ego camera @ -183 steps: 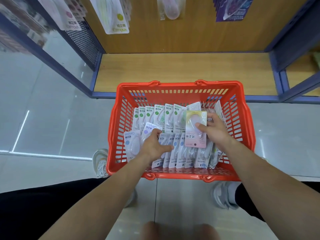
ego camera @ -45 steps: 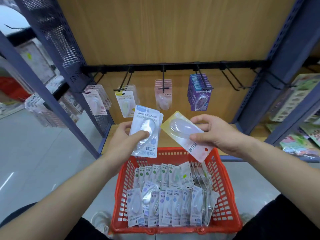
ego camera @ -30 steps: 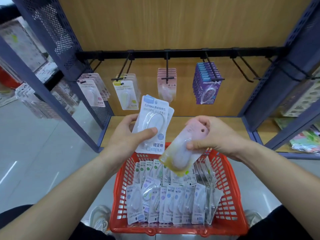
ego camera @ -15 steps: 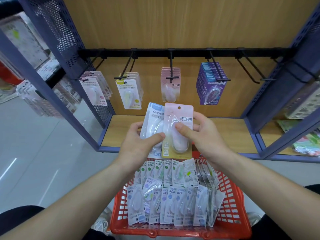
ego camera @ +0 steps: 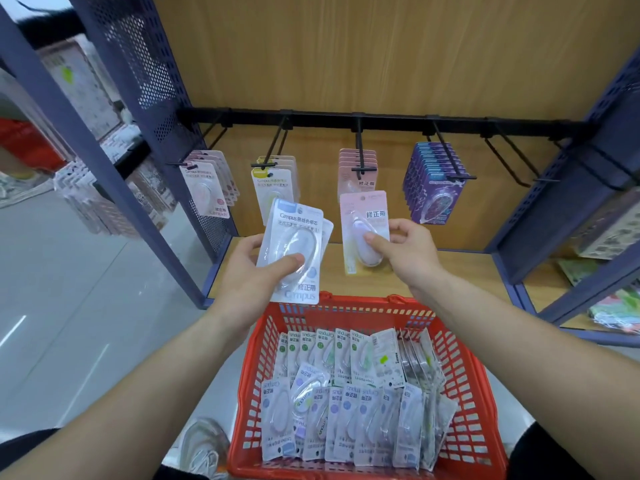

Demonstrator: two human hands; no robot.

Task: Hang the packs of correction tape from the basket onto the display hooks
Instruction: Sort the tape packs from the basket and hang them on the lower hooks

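My left hand (ego camera: 258, 271) grips two stacked blue-and-white correction tape packs (ego camera: 294, 251) upright above the basket's far rim. My right hand (ego camera: 403, 252) pinches a pink correction tape pack (ego camera: 363, 223) upright, just below the middle hook (ego camera: 359, 157) that carries matching pink packs (ego camera: 356, 168). The red basket (ego camera: 471, 403) below holds several more packs (ego camera: 346, 393) in rows. A black rail carries hooks with light pink packs (ego camera: 207, 188), yellow-topped packs (ego camera: 273, 188) and purple packs (ego camera: 436, 185).
Two bare hooks (ego camera: 509, 161) stick out at the rail's right end. Blue perforated uprights (ego camera: 145, 81) frame the bay, with a wooden shelf (ego camera: 467, 271) under the hooks. Neighbouring racks of goods stand left and right. My shoe (ego camera: 204, 445) is beside the basket.
My right hand has carried the pink pack up and to the right, away from the blue packs, toward the middle hook. The left hand stays put with its packs.
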